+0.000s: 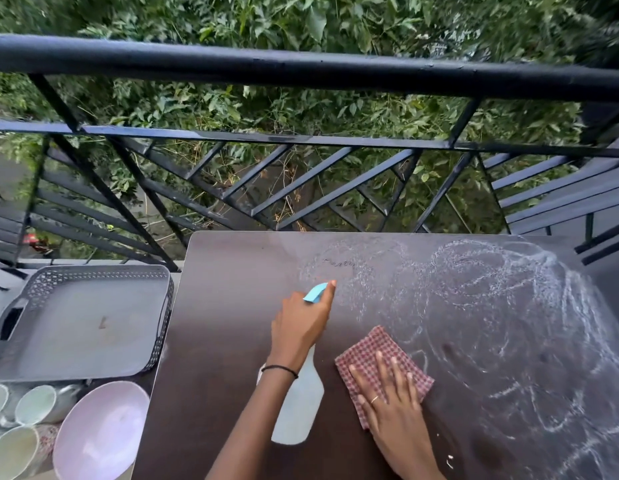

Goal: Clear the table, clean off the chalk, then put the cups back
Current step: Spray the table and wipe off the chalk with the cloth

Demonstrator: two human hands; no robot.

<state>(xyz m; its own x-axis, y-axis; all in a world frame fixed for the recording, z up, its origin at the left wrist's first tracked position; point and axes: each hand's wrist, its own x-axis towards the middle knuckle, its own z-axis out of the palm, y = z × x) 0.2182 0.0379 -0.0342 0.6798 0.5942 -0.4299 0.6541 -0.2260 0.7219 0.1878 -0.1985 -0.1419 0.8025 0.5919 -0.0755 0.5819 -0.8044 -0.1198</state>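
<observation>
A dark brown table [225, 341] carries white chalk scribbles [491, 306] across its middle and right side. My left hand [301, 327] grips a clear spray bottle [299, 410] with a blue nozzle [315, 293], held above the table and pointed at the chalk; a finger lies on the nozzle top. My right hand [391, 400] presses flat on a folded red-and-white checked cloth [373, 355] lying on the table at the chalk's near left edge. Several pale cups [34, 403] lie on their sides off the table at the lower left.
A grey perforated tray [83, 327] stands left of the table, with a pink bowl [100, 431] in front of it beside the cups. A black metal balcony railing [301, 67] runs right behind the table, with green foliage beyond.
</observation>
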